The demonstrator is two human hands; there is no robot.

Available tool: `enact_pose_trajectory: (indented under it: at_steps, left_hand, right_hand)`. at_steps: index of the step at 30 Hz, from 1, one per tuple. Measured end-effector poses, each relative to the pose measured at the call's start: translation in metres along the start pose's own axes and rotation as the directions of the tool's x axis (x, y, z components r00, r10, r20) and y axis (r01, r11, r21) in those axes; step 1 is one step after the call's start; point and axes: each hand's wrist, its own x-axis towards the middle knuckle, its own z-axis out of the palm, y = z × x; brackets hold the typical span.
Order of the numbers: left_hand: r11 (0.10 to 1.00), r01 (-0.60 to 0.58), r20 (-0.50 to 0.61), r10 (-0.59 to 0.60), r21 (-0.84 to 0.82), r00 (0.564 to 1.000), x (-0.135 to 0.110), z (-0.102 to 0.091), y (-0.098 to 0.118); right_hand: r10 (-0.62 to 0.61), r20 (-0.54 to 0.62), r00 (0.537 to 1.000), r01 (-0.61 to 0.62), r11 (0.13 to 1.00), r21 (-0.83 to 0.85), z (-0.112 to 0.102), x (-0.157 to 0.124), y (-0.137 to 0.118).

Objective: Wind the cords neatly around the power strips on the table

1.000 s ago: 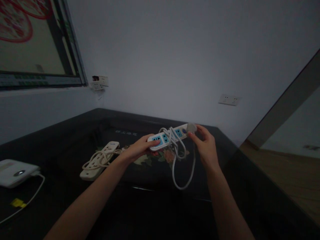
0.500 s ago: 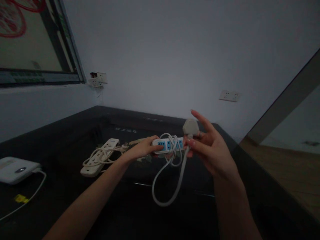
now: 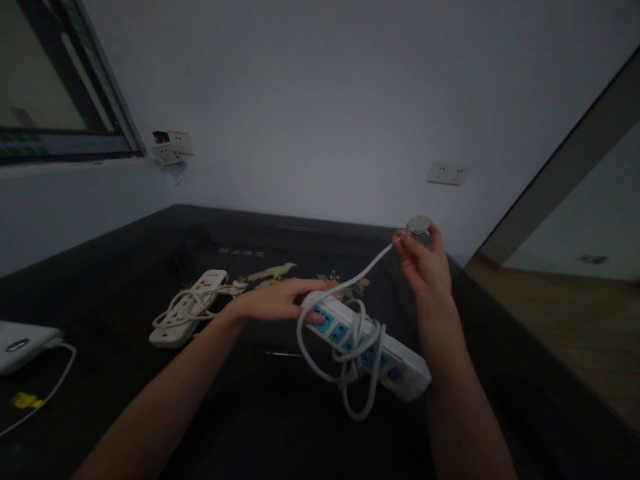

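My left hand (image 3: 280,305) grips one end of a white power strip (image 3: 395,363) with blue sockets and holds it in the air above the black table (image 3: 125,267). Its white cord (image 3: 357,373) is wound in loose loops round the strip's middle. My right hand (image 3: 425,263) is raised further back and pinches the cord's round white plug (image 3: 418,225), with a length of cord running from it down to the strip.
A second, cream power strip (image 3: 187,313) with its coiled cord lies on the table to the left. A white device (image 3: 20,343) with a cable sits at the far left edge. Wall sockets (image 3: 447,173) are on the back wall, more sockets (image 3: 170,147) in the corner.
My right hand has carried the plug up and away to the right, pulling a length of cord free. The strip has swung round so its far end points toward me.
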Motion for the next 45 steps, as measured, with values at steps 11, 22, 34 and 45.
enact_pose_trajectory:
  at_steps: [11, 22, 34, 45]
  left_hand:
    - [0.867, -0.323, -0.611, 0.028, -0.378, 0.791, 0.007, 0.0, -0.016]
    - [0.853, -0.397, -0.908, -0.186, -0.339, 0.375, 0.012, -0.01, -0.031]
    - [0.995, 0.097, -0.86, -0.045, 0.006, 0.508, 0.011, -0.002, -0.032]
    - [0.954, 0.119, -0.739, 0.131, 0.276, 0.661, 0.009, 0.0, -0.023]
  right_hand:
    - [0.031, -0.144, 0.989, -0.044, 0.995, -0.089, -0.028, 0.014, 0.032]
    - [0.056, 0.341, 0.938, 0.1, 0.9, -0.424, 0.031, -0.033, -0.028]
    - [-0.092, 0.53, 0.843, 0.361, 0.828, -0.429, 0.074, -0.077, -0.036]
    - [-0.211, 0.31, 0.927, 0.306, 0.904, -0.298, 0.071, -0.066, -0.037]
